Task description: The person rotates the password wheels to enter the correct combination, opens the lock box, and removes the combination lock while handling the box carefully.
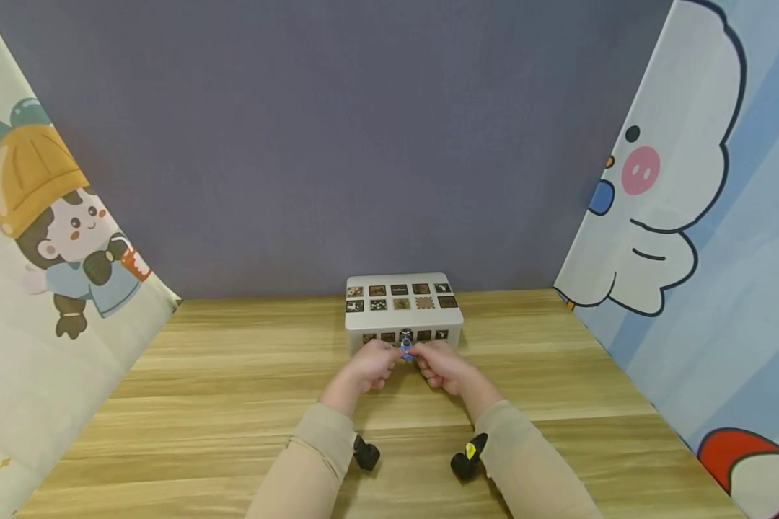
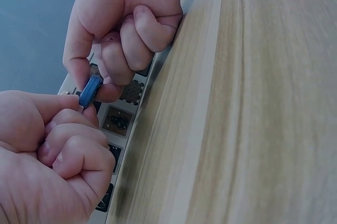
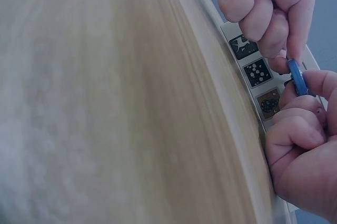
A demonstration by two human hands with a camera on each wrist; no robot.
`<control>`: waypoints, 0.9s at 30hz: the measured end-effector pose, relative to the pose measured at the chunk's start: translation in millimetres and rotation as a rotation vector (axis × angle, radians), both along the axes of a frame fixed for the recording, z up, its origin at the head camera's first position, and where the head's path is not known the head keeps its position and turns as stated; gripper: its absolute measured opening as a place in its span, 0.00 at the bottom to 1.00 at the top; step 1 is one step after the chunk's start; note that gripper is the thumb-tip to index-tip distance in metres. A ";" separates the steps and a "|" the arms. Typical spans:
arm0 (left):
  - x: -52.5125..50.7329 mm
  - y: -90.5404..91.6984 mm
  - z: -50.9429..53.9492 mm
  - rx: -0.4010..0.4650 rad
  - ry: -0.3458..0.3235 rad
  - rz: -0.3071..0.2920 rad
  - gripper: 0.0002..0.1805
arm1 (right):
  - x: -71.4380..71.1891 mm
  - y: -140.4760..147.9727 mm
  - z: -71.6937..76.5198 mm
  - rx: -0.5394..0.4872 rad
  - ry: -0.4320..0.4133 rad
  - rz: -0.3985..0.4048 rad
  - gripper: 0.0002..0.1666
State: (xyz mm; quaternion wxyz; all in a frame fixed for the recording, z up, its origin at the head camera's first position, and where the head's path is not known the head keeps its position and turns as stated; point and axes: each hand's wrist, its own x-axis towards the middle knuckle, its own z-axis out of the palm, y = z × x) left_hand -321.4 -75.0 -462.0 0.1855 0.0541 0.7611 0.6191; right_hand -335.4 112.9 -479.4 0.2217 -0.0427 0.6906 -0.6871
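A small blue padlock (image 1: 407,351) hangs at the metal clasp (image 1: 406,334) on the front of a white box (image 1: 389,318). Small dark square pictures decorate the box's closed lid and front. From the left side, my left hand (image 1: 373,362) pinches the padlock between thumb and index finger, its other fingers curled in. My right hand (image 1: 443,366) pinches the opposite side in the same way. Both wrist views show the blue padlock body (image 2: 90,91) edge-on between the two hands; its face and part of the shackle are hidden there.
The box stands on a wood-grain table (image 1: 234,404), near a grey back panel (image 1: 363,144). Cartoon-printed curtains (image 1: 753,274) flank the table on both sides. Black wrist devices (image 1: 469,458) stick out inward from both beige sleeves.
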 end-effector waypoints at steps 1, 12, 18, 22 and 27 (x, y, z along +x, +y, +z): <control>0.0 -0.1 -0.1 -0.001 0.002 -0.002 0.17 | 0.1 0.0 0.1 0.001 0.000 0.000 0.21; -1.0 -1.3 -1.2 -0.012 0.002 0.010 0.18 | 2.5 0.2 3.2 -0.003 -0.002 -0.006 0.17; -0.6 -1.8 -0.1 -0.017 0.008 0.006 0.18 | 2.2 3.7 4.3 -0.033 -0.031 0.000 0.14; -0.2 -1.7 0.9 -0.019 0.004 0.002 0.18 | 1.5 7.2 5.1 -0.035 -0.046 0.009 0.17; 1.5 -1.5 3.1 -0.026 0.002 0.003 0.18 | 0.7 11.9 5.1 -0.046 -0.053 0.014 0.18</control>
